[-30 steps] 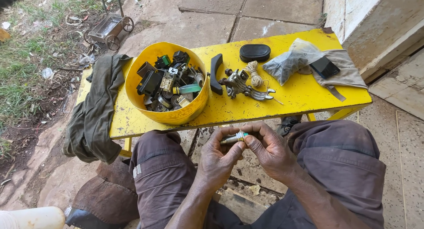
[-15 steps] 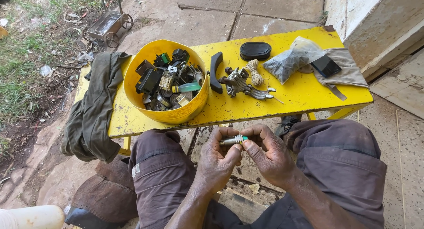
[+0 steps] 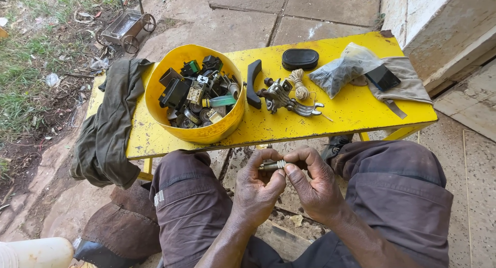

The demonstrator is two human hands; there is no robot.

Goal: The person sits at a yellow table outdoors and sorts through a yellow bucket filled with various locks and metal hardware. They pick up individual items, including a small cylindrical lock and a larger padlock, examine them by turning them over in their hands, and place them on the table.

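Both hands, the left hand and the right hand, pinch a small metal part between their fingertips above the lap. Beyond them, a yellow bowl of parts sits on the yellow surface.

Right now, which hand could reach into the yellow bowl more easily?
Probably the left hand: it sits nearer the yellow bowl, while the right hand is farther over. Both pinch the small metal part.

bench across the far side, knees near.
on bench: bowl of parts at left, handle and metal pieces right of it, bag and cloth at right end; jacket over left end.
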